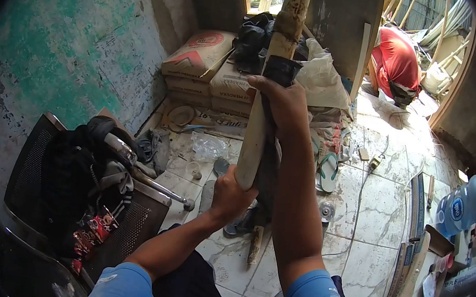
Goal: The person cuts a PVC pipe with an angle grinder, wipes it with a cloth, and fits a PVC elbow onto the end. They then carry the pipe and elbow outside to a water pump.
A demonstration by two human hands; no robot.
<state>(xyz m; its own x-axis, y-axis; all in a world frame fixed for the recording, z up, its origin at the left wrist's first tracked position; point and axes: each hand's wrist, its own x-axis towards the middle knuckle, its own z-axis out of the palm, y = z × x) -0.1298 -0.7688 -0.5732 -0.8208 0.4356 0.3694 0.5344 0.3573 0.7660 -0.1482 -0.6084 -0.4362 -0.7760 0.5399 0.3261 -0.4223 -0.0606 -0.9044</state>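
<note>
A long, pale, brown-stained pole that looks like bamboo (252,144) runs upright in front of me. My left hand (231,195) is closed around its lower end. Higher up, my right hand (283,104) wraps round the pole just below and against a black band (282,70), which looks like rubber or tape. A dark strip hangs behind the pole between my arms; whether it joins the band is hidden. Below my hands, a short stained stick end (255,245) shows above the floor.
Stacked cement bags (198,56) stand by the far wall. Black metal chairs (142,220) holding dark clothing are at left. Green sandals (327,171), a cable and a blue water jug (466,204) lie rightward on the tiles. A person in red (397,64) bends outside the doorway.
</note>
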